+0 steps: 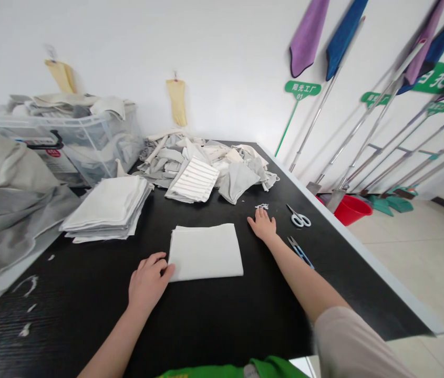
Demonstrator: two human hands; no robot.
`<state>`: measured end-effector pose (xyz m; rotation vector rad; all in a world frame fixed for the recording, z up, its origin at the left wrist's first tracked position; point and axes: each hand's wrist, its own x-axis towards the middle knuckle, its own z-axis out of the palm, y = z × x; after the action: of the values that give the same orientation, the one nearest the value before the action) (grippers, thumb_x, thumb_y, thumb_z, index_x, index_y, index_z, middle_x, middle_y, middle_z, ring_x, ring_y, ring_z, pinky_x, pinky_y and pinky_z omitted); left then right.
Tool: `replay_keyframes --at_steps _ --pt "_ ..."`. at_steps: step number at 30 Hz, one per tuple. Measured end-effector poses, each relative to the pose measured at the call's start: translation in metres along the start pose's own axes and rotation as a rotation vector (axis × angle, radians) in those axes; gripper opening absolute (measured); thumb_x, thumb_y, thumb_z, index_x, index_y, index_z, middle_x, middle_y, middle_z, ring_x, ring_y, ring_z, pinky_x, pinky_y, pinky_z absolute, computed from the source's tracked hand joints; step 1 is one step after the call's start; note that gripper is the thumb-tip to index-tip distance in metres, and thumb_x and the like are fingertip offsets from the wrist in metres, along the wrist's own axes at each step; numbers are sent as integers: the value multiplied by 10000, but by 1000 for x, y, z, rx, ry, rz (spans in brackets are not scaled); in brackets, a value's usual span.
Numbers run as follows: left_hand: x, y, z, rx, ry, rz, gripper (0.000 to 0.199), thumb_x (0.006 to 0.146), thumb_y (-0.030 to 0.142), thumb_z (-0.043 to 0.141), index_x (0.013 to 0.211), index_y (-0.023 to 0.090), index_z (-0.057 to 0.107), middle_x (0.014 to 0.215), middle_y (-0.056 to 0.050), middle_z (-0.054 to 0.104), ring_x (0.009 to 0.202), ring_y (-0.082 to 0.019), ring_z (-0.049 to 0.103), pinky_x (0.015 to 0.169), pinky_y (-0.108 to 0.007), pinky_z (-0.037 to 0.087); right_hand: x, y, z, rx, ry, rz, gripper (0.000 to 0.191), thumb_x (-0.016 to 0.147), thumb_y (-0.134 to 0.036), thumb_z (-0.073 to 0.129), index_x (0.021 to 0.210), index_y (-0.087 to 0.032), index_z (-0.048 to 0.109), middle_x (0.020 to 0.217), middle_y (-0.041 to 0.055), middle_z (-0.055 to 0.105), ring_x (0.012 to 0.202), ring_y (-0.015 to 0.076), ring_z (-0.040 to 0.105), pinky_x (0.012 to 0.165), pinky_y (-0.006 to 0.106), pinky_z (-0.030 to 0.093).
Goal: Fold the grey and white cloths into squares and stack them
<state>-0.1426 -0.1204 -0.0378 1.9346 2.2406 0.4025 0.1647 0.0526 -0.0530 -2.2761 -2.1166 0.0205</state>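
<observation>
A folded white cloth (206, 252) lies flat on the black tabletop (206, 320). My left hand (148, 278) rests at its lower left corner, fingers loosely curved and apart, with the thumb touching the cloth's edge. Farther right, my right hand (263, 224) is stretched out flat on the table with spread fingers. Its fingertips reach a small bunch of white thread scraps (261, 206). To the right of that hand lie scissors with white handles (299, 218) and blue thread snips (301, 253).
A stack of folded cloths (105, 207) stands at the left. Behind are a heap of grey and white cloths (241, 176), a striped folded cloth (193, 179) and a clear plastic bin (88, 142). Mops and a red bucket (351, 209) stand beyond the table's right edge.
</observation>
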Motion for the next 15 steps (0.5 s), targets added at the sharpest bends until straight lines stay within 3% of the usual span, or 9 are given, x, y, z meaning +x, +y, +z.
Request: replay_keyframes --at_steps 4,7,9,11,15 --pt "-1 1 0 7 3 -7 346 744 414 324 585 204 548 1092 25 477 888 -187 433 673 -301 360 15 -11 -14 -42 190 22 508 795 -401 275 1236 -150 279 1340 117 138 1209 256 78 886 520 96" --pt "-1 2 0 12 -7 -23 330 739 406 341 585 205 553 1090 32 479 901 -181 428 691 -295 356 -1 -2 -30 -52 420 -3 450 785 -334 325 1216 -210 311 1329 88 195 1195 247 137 888 494 119" --pt "0 1 1 19 -8 -30 325 734 406 351 582 207 557 1088 37 480 902 -176 426 703 -290 354 -19 18 -40 -44 488 25 383 783 -301 322 1152 -237 403 1291 66 289 1153 238 239 885 462 161" --pt "1 0 2 25 -11 -28 325 731 415 352 590 214 564 1086 41 479 900 -174 426 705 -285 355 -38 49 -48 -20 390 113 334 771 -312 331 1055 -253 497 1191 58 422 1056 241 369 839 439 245" --pt "4 -2 5 34 -17 -20 339 724 439 347 585 225 570 1083 52 479 891 -176 428 701 -281 358 -74 118 -52 74 -130 264 371 673 -482 420 962 -295 558 1009 50 533 871 251 502 652 358 378"
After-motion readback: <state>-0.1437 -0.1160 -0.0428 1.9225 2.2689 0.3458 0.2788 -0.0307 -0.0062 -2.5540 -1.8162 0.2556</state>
